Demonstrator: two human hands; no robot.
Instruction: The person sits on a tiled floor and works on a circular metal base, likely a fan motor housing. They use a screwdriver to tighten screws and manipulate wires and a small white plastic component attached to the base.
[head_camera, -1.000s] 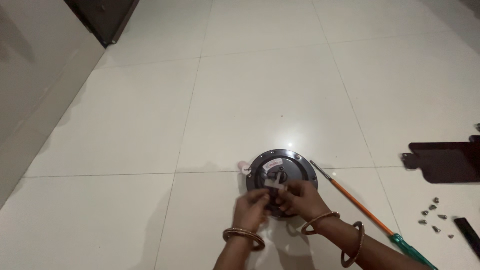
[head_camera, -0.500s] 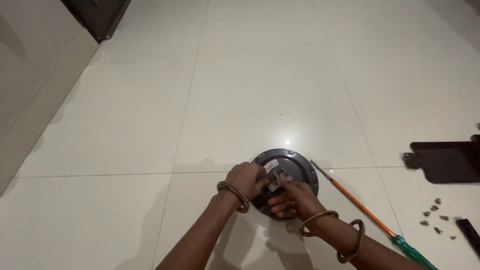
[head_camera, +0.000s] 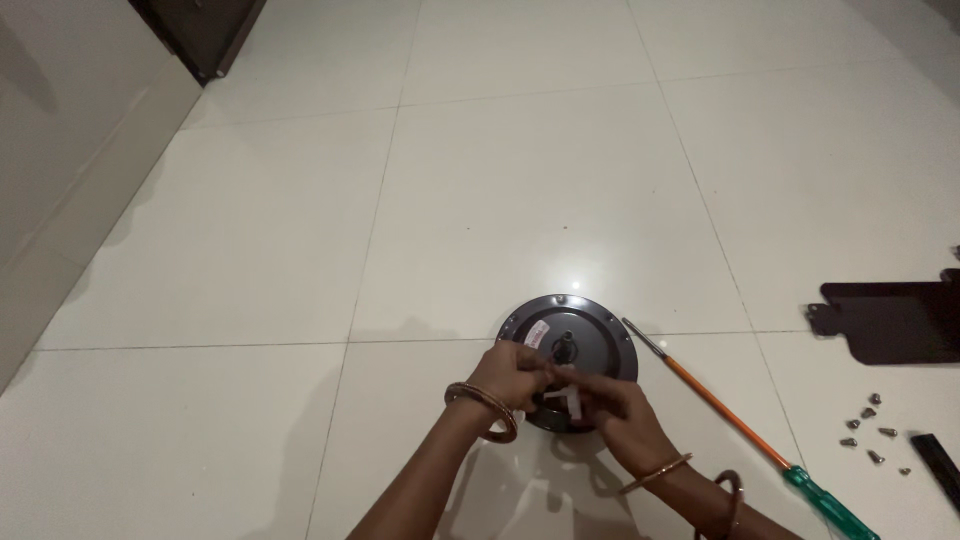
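Both hands on round dark metal motor housing (head_camera: 590, 335), lower centre of frame.
Left hand (head_camera: 515, 375) and right hand (head_camera: 610, 405) fingers pinch white wires (head_camera: 570, 398) at its hub.

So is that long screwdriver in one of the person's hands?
No, the screwdriver lies on the floor right of the round motor; both hands are at the motor.
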